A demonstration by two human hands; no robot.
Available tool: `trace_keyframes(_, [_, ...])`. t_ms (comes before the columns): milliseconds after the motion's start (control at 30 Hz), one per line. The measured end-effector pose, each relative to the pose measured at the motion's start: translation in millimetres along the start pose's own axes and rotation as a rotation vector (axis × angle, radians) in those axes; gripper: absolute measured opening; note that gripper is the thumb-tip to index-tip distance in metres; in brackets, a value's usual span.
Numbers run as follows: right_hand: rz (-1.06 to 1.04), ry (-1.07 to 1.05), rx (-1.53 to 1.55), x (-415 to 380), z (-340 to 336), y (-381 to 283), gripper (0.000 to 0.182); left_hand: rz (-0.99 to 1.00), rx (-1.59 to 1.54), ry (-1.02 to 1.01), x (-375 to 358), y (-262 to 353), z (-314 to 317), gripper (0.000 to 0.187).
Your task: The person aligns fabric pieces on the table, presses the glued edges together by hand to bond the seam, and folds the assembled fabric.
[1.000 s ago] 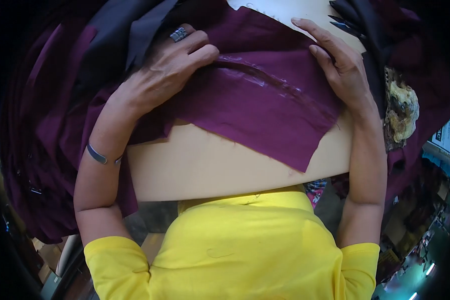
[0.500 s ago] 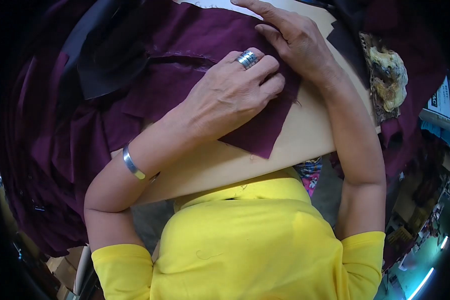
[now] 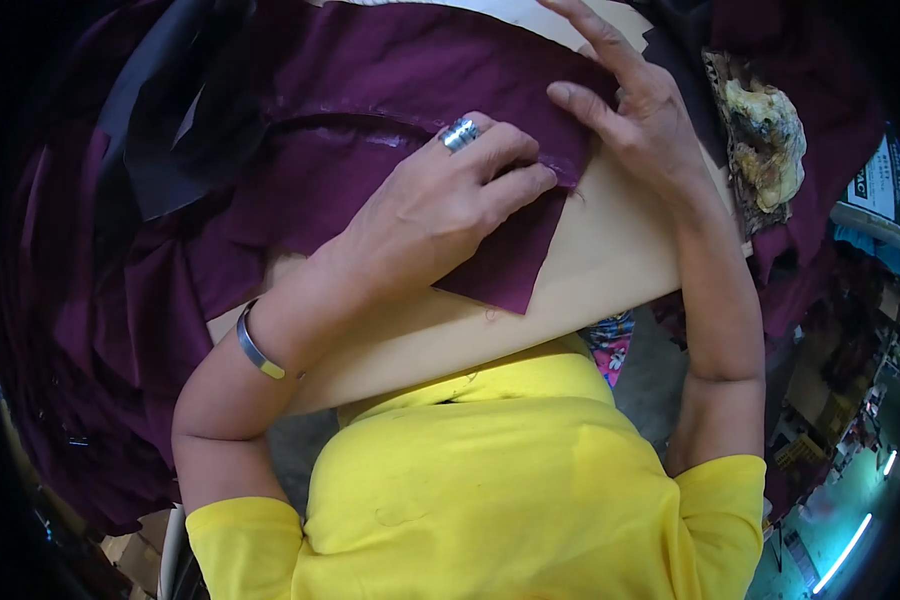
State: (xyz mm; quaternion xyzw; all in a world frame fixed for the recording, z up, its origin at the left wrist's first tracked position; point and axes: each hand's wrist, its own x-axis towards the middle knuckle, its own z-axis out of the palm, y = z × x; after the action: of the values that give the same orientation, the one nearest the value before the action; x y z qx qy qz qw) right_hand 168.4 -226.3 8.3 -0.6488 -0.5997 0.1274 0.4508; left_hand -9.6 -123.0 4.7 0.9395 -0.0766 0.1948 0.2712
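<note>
Dark purple cloth (image 3: 370,60) lies over a pale board (image 3: 610,250), with a seam or slit running across its middle. My left hand (image 3: 445,200), with a wide silver ring, rests on the cloth with curled fingers pinched near the seam's right end; what sits between the fingertips is too small to make out. My right hand (image 3: 640,110) is at the cloth's upper right edge, thumb and fingers spread apart, holding nothing. One corner of the cloth points down toward the board's near edge.
More purple cloth (image 3: 60,300) hangs in folds at the left, beside a dark grey piece (image 3: 170,170). A yellowish, crusted lump (image 3: 770,140) sits on cardboard at the right. Past it is a printed box (image 3: 878,195).
My left hand's fingers have shifted slightly left and down, uncovering the seam's right end. My right hand has moved right, its thumb wider from the fingers. The view has shifted slightly.
</note>
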Motion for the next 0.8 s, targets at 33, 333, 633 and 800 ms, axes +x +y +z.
trace_keyframes(33, [-0.058,0.015,-0.078,-0.1,-1.1,-1.1,0.050,0.006,0.004,-0.009,-1.3,1.4,-1.8,0.040])
trace_keyframes(333, [-0.033,-0.043,0.005,-0.7,-3.2,10.3,0.048,0.114,0.064,-0.082,-8.1,3.8,-3.9,0.045])
trace_keyframes(633, [-0.031,-0.068,0.005,1.2,-3.8,11.1,0.049,0.190,0.095,-0.161,-11.4,0.3,-7.5,0.041])
trace_keyframes(800, [-0.002,-0.061,-0.066,1.0,-3.5,3.9,0.048,0.155,0.082,-0.231,-11.3,5.0,-11.3,0.044])
